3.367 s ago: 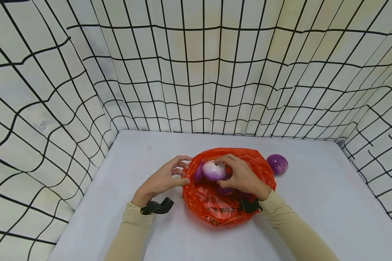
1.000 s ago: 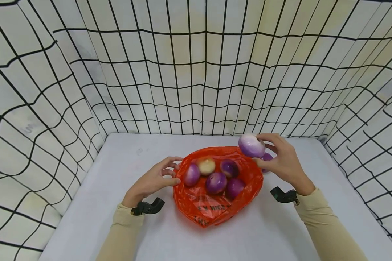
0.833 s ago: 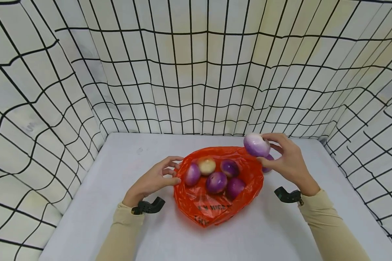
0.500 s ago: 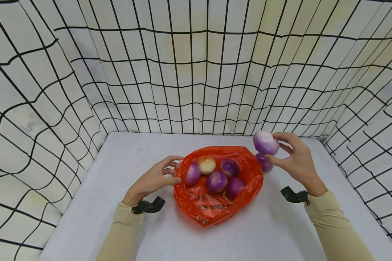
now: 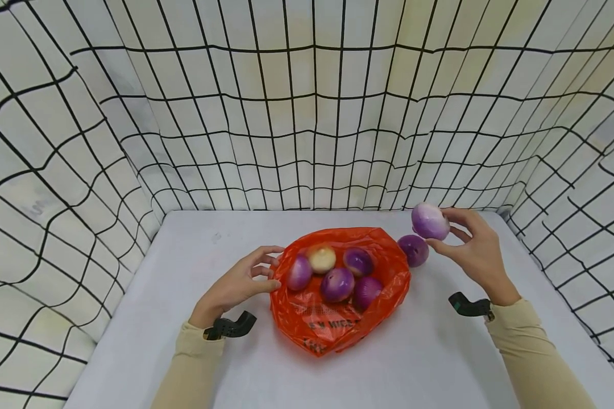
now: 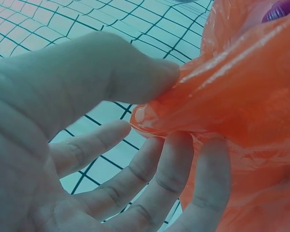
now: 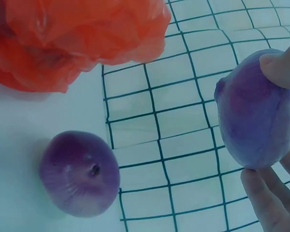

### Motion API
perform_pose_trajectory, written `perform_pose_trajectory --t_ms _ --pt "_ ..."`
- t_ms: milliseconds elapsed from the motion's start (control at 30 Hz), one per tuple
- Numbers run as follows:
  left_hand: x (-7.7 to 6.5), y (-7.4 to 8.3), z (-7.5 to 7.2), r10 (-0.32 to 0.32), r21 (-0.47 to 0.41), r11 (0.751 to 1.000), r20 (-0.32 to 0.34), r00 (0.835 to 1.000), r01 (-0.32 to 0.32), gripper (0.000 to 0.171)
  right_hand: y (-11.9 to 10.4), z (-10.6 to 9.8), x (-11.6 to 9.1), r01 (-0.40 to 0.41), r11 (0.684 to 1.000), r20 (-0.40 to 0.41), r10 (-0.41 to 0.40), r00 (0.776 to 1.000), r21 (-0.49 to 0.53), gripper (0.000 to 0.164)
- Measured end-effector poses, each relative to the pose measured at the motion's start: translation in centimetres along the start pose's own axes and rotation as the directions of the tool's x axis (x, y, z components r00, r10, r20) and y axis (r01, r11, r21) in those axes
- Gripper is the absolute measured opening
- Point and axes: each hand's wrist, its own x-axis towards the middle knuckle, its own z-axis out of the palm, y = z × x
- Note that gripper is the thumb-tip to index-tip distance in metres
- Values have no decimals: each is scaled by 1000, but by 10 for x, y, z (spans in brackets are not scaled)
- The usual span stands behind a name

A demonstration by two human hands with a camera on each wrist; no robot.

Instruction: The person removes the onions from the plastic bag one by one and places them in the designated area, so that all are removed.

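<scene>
My right hand (image 5: 476, 250) holds a pale purple-and-white onion (image 5: 430, 221) between thumb and fingers, raised over the back right of the table. In the right wrist view the thumb lies on top of this onion (image 7: 251, 111) and the fingertips are below it. My left hand (image 5: 235, 284) pinches the left edge of an opened red plastic bag (image 5: 307, 326). The left wrist view has the thumb above the plastic (image 6: 241, 111) and several fingers under it. Inside the bag are several onions, including a purple one (image 5: 337, 285) and a yellowish-white one (image 5: 321, 259).
A dark purple onion (image 5: 413, 251) stands on the white table (image 5: 194, 238) beside the bag's right rim, below the held onion. A black net (image 5: 312, 133) in front of pale walls encloses the back and both sides.
My right hand has lifted the pale onion from the bag and carried it rightward, past the onion on the table. My left hand has stayed at the bag's left edge.
</scene>
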Motion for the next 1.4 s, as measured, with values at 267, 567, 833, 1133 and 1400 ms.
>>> perform_pose_trajectory --t_ms 267,567,833,1133,1400 --pt "-1 0 0 -3 -1 1000 -3 1000 3 66 18 -3 -2 -86 996 -9 86 996 -4 66" --pt "-1 -2 0 -8 -6 1000 1 1000 8 66 41 -7 -6 -212 977 -8 212 977 -27 68" --pt "0 -3 -1 -6 -24 1000 4 1000 6 67 63 -7 -9 -278 960 -17 277 961 -45 69" --pt "-1 -3 0 -18 1 1000 -4 1000 18 67 86 -1 -16 -295 955 -55 294 954 -19 66" --pt "-1 -4 0 -30 8 1000 -10 1000 30 67 98 4 -22 -313 949 -38 311 950 -37 68"
